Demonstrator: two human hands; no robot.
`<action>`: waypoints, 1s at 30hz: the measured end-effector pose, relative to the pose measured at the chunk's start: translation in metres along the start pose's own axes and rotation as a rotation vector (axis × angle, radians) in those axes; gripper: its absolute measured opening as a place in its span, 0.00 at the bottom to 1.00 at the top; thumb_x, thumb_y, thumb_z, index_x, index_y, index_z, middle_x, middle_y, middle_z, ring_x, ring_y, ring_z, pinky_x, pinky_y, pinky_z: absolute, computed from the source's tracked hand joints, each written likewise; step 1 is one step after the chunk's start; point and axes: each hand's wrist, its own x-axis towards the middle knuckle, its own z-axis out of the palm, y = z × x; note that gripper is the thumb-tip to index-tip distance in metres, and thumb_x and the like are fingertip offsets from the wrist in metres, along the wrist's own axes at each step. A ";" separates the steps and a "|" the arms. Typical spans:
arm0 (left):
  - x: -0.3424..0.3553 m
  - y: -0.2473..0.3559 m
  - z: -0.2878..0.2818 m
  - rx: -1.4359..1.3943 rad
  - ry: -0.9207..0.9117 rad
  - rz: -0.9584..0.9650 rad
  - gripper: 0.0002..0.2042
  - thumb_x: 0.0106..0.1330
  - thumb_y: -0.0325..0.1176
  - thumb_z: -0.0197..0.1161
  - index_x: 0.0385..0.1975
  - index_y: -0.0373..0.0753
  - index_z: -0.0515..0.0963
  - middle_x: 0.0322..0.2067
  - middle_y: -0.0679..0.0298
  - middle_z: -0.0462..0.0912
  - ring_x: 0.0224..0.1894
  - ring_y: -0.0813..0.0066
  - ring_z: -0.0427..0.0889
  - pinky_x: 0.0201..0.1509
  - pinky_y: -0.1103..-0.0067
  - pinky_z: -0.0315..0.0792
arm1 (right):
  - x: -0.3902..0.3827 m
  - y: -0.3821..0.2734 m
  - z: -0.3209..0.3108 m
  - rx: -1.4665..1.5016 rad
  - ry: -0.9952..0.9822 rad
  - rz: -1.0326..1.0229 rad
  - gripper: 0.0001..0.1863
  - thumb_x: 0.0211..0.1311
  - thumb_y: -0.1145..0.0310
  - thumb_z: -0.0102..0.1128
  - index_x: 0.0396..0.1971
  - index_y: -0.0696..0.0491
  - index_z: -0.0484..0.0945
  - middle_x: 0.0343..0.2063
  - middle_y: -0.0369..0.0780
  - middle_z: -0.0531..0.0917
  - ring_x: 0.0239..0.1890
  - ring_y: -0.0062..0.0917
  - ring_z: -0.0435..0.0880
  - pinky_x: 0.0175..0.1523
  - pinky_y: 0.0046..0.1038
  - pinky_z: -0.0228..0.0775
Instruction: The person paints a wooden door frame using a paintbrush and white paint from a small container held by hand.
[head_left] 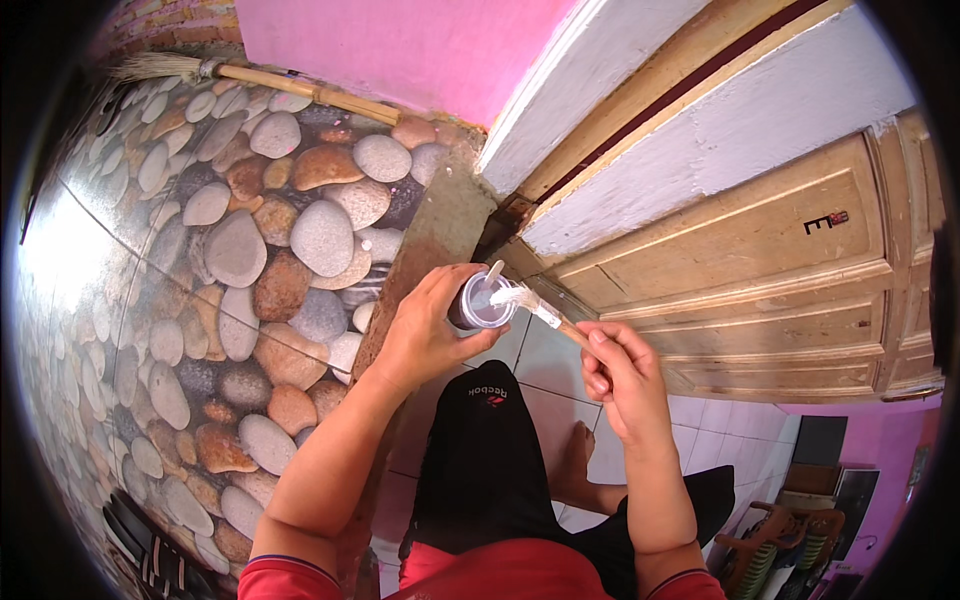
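My left hand (445,310) is wrapped round a small clear plastic cup (480,310) with white paint in it and a small wooden stick (494,272) standing at its back rim. My right hand (615,360) grips the wooden handle of a paintbrush (550,320). The white-coated bristles rest at the cup's right rim, partly over the paint. Just beyond my hands is the lower end of a white-painted door frame (640,140), beside a concrete sill (440,205).
A brown panelled wooden door (730,300) stands at the right. Pebble-patterned floor (250,330) lies left, with a straw broom (290,88) along the pink wall (390,50) and black sandals (140,540) lower left. White tiles (560,395) are under my legs; wooden furniture (770,545) sits lower right.
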 end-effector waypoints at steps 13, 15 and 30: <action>0.000 0.000 0.002 -0.042 0.002 -0.019 0.32 0.52 0.39 0.81 0.57 0.35 0.77 0.50 0.51 0.84 0.52 0.52 0.85 0.57 0.66 0.79 | 0.003 0.018 -0.008 0.388 -0.050 0.193 0.12 0.75 0.65 0.60 0.50 0.56 0.81 0.27 0.34 0.77 0.23 0.14 0.68 0.25 0.17 0.55; -0.001 0.000 0.001 -0.040 0.006 -0.024 0.32 0.52 0.39 0.82 0.57 0.35 0.77 0.50 0.51 0.84 0.52 0.52 0.85 0.57 0.66 0.79 | 0.001 0.018 -0.008 0.402 -0.050 0.170 0.12 0.75 0.65 0.60 0.51 0.56 0.81 0.27 0.34 0.77 0.23 0.14 0.68 0.25 0.17 0.55; 0.001 0.003 0.001 -0.035 0.001 -0.037 0.33 0.51 0.38 0.82 0.57 0.34 0.77 0.50 0.51 0.84 0.53 0.53 0.85 0.59 0.66 0.78 | 0.075 0.072 -0.062 -0.924 0.306 -0.891 0.10 0.72 0.73 0.63 0.50 0.56 0.83 0.40 0.42 0.84 0.38 0.32 0.84 0.42 0.29 0.77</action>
